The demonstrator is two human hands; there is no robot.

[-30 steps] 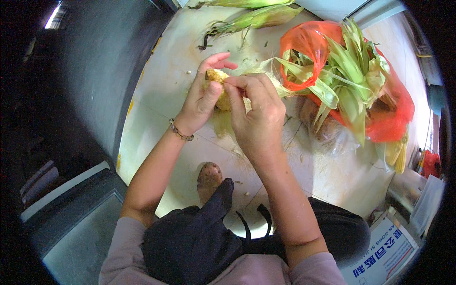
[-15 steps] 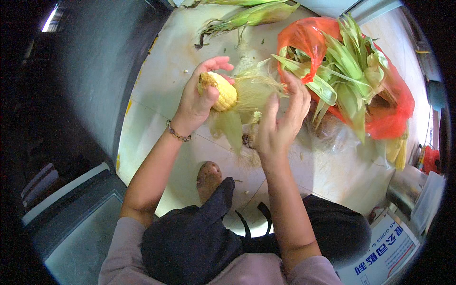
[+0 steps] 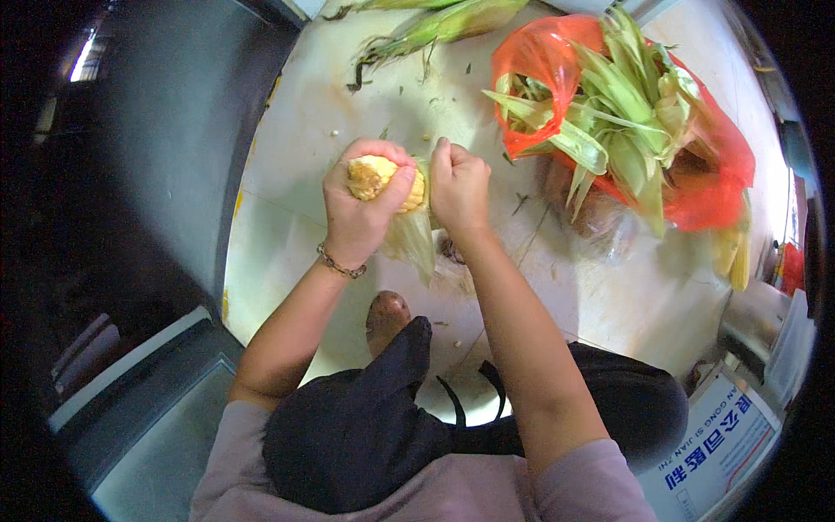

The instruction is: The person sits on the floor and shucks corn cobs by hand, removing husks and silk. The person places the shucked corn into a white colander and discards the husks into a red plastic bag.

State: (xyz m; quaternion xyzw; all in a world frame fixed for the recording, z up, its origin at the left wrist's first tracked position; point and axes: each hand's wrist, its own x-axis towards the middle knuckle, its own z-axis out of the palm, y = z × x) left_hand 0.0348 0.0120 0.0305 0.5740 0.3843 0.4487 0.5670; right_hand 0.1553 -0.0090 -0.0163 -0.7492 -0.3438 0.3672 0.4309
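Pale tiled floor is carrying everything; at two o'clock a red plastic bag is bulging with green husk leaves, and at twelve o'clock unhusked green corn ears are lying. At centre, the left hand is gripping a yellow half-husked corn cob, while the right hand is clenching its pale husk. Husking is seemingly underway; stripping downward comes next.

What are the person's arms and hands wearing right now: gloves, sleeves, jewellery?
Both hands are bare, no gloves. The left hand has a thin beaded chain bracelet at the wrist; the right hand shows no jewellery. Forearms are uncovered; short pale mauve sleeves end above the elbows.
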